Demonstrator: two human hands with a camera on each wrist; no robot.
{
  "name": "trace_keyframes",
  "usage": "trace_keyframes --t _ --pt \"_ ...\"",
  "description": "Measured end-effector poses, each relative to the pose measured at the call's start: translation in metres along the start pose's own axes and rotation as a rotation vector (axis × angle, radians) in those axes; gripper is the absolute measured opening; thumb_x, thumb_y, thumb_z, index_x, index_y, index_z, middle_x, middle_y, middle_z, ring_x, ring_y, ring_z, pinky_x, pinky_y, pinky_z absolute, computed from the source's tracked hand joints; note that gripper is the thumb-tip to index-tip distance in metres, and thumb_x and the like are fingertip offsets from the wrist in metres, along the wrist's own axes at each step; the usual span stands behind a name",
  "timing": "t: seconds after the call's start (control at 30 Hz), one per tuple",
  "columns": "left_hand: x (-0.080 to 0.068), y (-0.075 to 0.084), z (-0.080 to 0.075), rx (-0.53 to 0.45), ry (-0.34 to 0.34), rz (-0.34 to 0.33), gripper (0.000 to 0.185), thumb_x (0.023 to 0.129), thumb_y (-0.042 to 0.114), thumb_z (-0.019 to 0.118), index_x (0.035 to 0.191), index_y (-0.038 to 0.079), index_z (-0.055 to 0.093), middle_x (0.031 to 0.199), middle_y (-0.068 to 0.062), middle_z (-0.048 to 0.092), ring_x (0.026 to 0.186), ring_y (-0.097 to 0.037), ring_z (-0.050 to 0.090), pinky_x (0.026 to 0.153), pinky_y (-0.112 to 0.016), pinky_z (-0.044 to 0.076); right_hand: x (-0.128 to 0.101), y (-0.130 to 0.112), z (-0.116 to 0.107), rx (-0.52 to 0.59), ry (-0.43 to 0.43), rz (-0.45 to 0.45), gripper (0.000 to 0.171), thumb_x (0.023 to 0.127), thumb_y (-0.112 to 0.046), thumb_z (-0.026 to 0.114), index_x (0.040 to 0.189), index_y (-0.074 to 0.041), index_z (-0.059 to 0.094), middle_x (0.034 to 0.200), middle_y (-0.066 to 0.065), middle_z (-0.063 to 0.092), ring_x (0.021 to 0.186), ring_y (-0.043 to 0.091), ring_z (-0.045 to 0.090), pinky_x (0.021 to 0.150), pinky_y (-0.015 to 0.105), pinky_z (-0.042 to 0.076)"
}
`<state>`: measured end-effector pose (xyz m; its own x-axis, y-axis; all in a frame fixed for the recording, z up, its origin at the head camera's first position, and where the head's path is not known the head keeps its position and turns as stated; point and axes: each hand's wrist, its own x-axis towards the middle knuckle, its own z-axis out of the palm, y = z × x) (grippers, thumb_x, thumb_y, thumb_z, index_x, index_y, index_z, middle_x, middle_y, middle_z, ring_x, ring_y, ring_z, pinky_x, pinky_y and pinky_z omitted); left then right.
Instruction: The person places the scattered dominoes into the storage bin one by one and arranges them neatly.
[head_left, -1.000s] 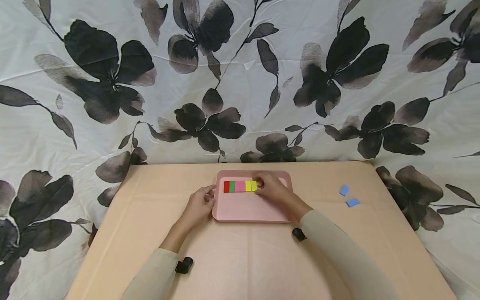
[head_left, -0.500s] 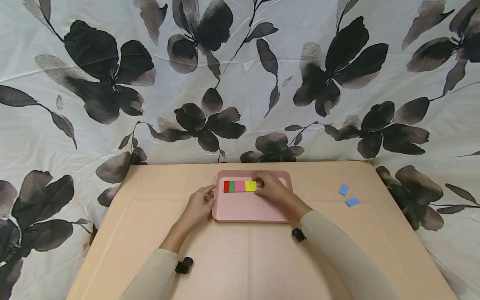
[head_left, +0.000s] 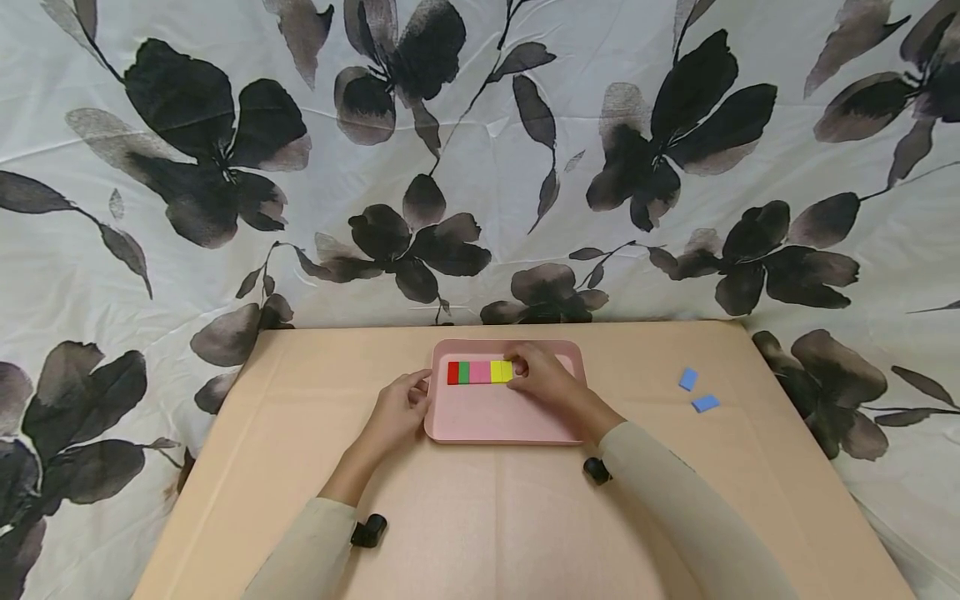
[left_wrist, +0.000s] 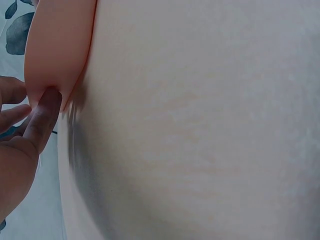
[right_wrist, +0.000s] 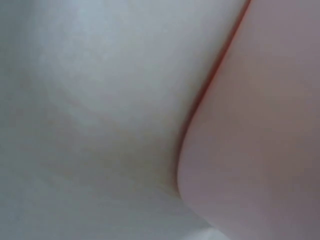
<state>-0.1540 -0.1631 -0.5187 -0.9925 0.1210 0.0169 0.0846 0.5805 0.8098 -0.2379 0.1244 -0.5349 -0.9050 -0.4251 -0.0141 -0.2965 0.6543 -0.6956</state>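
A pink tray (head_left: 502, 417) lies flat on the table in the head view. In it runs a straight row of small flat tiles: a red tile (head_left: 453, 373), a green tile (head_left: 464, 373), a pink stretch (head_left: 480, 372) and yellow tiles (head_left: 501, 372) at the right end. My right hand (head_left: 551, 379) pinches the end yellow tile, thumb at its near edge and a finger at its far edge; the hand partly covers it. At the tray's left edge, my left hand (head_left: 401, 408) holds the rim between thumb and fingers; the left wrist view shows the thumb (left_wrist: 47, 107) on the tray's wall.
Two blue tiles (head_left: 687, 380) (head_left: 705, 404) lie on the tan table (head_left: 480, 517), right of the tray. Behind the table's far edge hangs a white cloth (head_left: 480, 167) with dark flowers. The right wrist view shows only table and a tray corner (right_wrist: 250, 165).
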Motion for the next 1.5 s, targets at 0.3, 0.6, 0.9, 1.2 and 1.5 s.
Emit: trace_keyframes --t 0.3,0.6,0.9,1.2,1.5 --pt "-0.0003 -0.0001 -0.0003 0.0 -0.002 -0.005 0.049 0.094 0.0 0.067 0.143 0.0 0.059 0.112 -0.013 0.065 0.092 -0.02 0.065 0.081 -0.029 0.057 -0.0013 -0.0006 0.0002 0.004 0.007 0.0 0.046 0.085 -0.01 0.085 0.126 -0.002 0.066 0.096 0.007 0.057 0.089 0.02 0.054 0.077 0.028 0.047" --pt "-0.0008 -0.001 -0.0004 -0.004 -0.001 0.003 0.048 0.094 0.0 0.067 0.142 0.0 0.059 0.112 -0.013 0.064 0.093 -0.021 0.066 0.082 -0.031 0.057 -0.0005 0.0002 0.0008 0.008 0.003 0.007 0.047 0.085 -0.011 0.085 0.127 -0.004 0.066 0.097 0.007 0.057 0.09 0.02 0.054 0.077 0.028 0.047" --pt "0.0009 -0.0017 -0.0001 0.009 0.007 0.024 0.048 0.093 -0.002 0.067 0.141 -0.002 0.06 0.11 -0.013 0.065 0.089 -0.019 0.065 0.077 -0.024 0.056 -0.0004 0.0001 0.0014 -0.008 0.008 -0.011 0.046 0.085 -0.012 0.085 0.126 -0.004 0.066 0.097 0.007 0.057 0.089 0.018 0.054 0.076 0.026 0.047" --pt "0.0018 -0.0019 0.0006 0.01 0.016 0.026 0.049 0.093 -0.002 0.067 0.141 -0.003 0.059 0.11 -0.014 0.065 0.091 -0.02 0.066 0.078 -0.025 0.056 -0.0014 0.0009 0.0018 -0.014 0.02 -0.016 0.046 0.085 -0.013 0.086 0.126 -0.004 0.066 0.098 0.007 0.057 0.09 0.019 0.054 0.077 0.027 0.048" --pt "0.0017 -0.0014 0.0006 0.002 0.015 0.015 0.049 0.093 -0.002 0.067 0.141 -0.001 0.059 0.111 -0.013 0.065 0.093 -0.021 0.066 0.08 -0.026 0.056 0.0008 0.0022 0.0032 -0.033 0.028 -0.035 0.045 0.085 -0.013 0.086 0.125 -0.004 0.067 0.099 0.007 0.056 0.091 0.019 0.053 0.078 0.027 0.047"
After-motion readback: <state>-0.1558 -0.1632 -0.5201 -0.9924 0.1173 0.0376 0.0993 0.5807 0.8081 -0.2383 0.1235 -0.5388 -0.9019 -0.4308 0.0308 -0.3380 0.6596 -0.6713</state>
